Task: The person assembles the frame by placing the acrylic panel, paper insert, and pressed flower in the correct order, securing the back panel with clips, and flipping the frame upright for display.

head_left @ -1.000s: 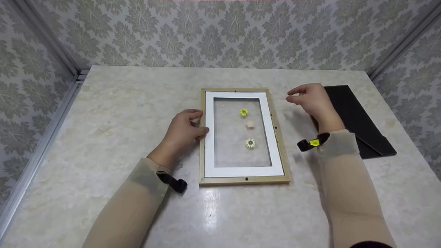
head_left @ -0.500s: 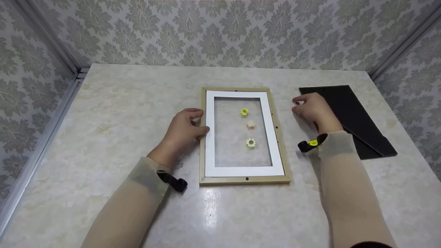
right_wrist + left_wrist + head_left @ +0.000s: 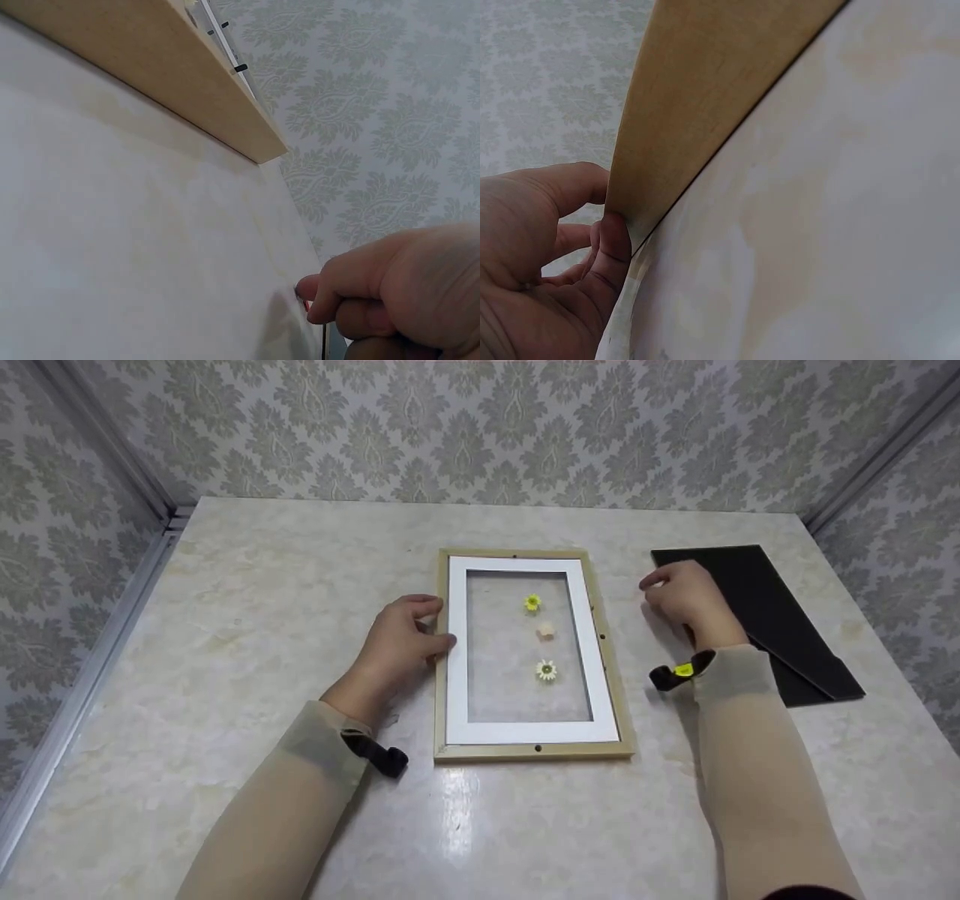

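Note:
A light wooden picture frame [image 3: 442, 697] lies flat on the table, a white mat [image 3: 532, 733] inside it. Within the opening sit a yellow flower [image 3: 532, 602], a pale pink petal-like piece [image 3: 545, 630] and a white daisy-like flower [image 3: 547, 670]. My left hand [image 3: 401, 641] grips the frame's left side, thumb over its edge; the left wrist view shows the fingers against the wood [image 3: 682, 97]. To the right of the frame, low over the table, my right hand [image 3: 686, 596] has thumb and index finger together. A tiny red-and-white thing [image 3: 305, 305] shows at their tips, mostly hidden.
Black boards [image 3: 772, 615] lie overlapped right of the frame, partly under the right hand and wrist. The pale marbled table [image 3: 300, 562] meets patterned walls at the back and sides. Metal rails [image 3: 97, 600] run along the left side.
The right hand has moved slightly right and down toward the table beside the black boards, and its fingertips have come together. The left hand stays on the frame.

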Demonstrator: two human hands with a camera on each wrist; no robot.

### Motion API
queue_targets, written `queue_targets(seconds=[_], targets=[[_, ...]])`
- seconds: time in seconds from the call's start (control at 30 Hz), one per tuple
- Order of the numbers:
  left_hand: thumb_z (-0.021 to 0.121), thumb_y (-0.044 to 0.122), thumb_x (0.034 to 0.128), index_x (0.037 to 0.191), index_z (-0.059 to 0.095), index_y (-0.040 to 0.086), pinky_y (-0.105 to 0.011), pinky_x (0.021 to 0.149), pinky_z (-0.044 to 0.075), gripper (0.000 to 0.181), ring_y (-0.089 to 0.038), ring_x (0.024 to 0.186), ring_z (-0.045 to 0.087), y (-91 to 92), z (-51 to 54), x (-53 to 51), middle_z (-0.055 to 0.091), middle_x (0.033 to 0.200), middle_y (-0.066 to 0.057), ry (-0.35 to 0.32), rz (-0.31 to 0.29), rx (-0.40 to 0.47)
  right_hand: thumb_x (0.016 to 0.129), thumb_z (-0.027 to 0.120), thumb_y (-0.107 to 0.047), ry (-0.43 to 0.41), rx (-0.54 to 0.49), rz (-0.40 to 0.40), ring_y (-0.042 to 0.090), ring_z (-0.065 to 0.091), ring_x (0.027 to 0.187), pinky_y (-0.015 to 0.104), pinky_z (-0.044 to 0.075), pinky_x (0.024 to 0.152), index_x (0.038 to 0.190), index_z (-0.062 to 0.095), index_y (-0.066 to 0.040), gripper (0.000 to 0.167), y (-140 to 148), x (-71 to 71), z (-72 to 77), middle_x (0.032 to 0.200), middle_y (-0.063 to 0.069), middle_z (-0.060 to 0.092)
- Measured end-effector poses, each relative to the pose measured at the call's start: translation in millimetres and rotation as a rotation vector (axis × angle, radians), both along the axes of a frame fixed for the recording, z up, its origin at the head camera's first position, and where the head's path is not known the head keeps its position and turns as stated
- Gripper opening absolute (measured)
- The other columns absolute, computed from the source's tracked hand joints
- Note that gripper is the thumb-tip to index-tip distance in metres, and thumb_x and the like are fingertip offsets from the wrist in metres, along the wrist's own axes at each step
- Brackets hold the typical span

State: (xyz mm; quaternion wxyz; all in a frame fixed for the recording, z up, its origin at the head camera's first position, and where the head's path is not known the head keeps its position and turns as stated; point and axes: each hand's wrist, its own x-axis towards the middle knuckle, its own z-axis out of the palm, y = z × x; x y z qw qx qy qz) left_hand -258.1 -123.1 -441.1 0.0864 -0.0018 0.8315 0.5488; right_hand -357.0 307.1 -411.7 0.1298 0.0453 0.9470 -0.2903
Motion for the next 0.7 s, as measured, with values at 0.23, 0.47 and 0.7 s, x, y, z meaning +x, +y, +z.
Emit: queue_targets(seconds=[0.23,0.47,0.7], targets=[[0.083,0.007,0.0969,0.161,0.059,0.000,-0.017,0.082,0.060,0.069,-0.026,0.131,0.062,-0.3,0.4,-0.1,0.047,0.175,-0.011,0.009,0.000,-0.008,0.107,0.055,-0.013,0.045,0.003,-0.038,0.040,0.057,0.118,0.046,0.052,0.090,0.145,0.075,-0.005,0.043,2.7,-1.3,-0.6,0.157,0.028,0.061],[0.082,0.009,0.0986,0.163,0.058,0.001,-0.021,0.088,0.060,0.069,-0.027,0.133,0.062,-1.1,1.3,0.3,0.046,0.177,-0.011,0.009,-0.010,-0.011,0.111,0.067,-0.024,0.118,-0.007,-0.079,0.034,0.064,0.109,0.029,0.051,0.071,0.137,0.078,0.001,0.038,5.1,-4.7,-1.8,0.145,0.026,0.072],[0.083,0.009,0.0981,0.163,0.058,0.001,-0.022,0.090,0.060,0.070,-0.028,0.135,0.062,-0.4,0.4,0.0,0.047,0.176,-0.011,0.007,-0.007,-0.023,0.108,0.076,-0.034,0.091,0.019,-0.129,0.036,0.069,0.110,0.042,0.058,0.085,0.129,0.083,-0.001,0.040,2.3,-4.7,-5.8,0.138,0.026,0.076]])
